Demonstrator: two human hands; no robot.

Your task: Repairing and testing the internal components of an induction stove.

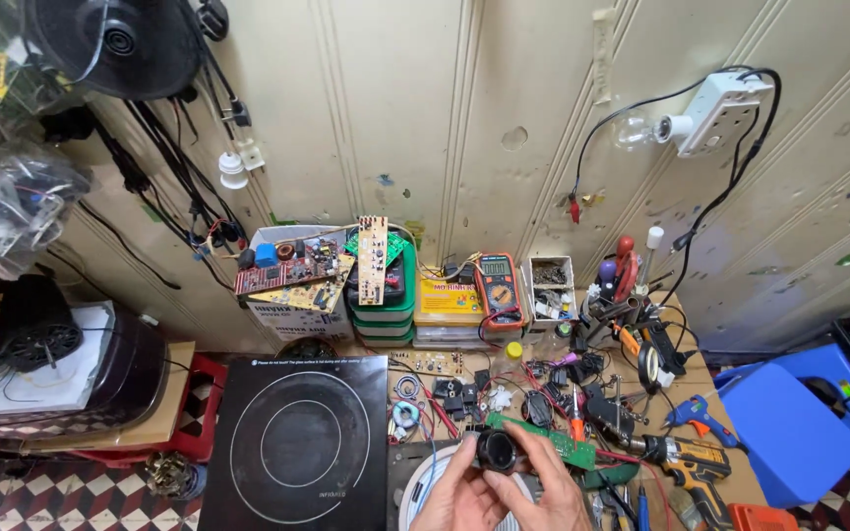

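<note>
The black round part [496,450] is held at the 6 o'clock edge of the view, low over the workbench [464,366], between both hands. The left hand [456,492] is closed on its left side with the fingertips curled against the rim; the right hand [548,487] is closed on its right side, thumb and forefinger pinching the edge.

Handling, by judgement: the part looks like moulded plastic or rubber, so it is probably light and stiff. The smooth dark surface may slip under a loose grip. Hold it by the outer rim on opposite sides, as both hands do here, and keep pressure off the centre opening.

Appearance: a short, squat cylinder, matte black, with a darker recess in its face. Finer detail is too small to tell.

A green circuit board [548,440] lies just beside the part at 2 o'clock. A black induction cooktop [297,442] lies at 9 o'clock. A yellow cordless drill [691,460] lies at 3 o'clock. An orange multimeter [497,287] stands well apart at 12 o'clock
</note>
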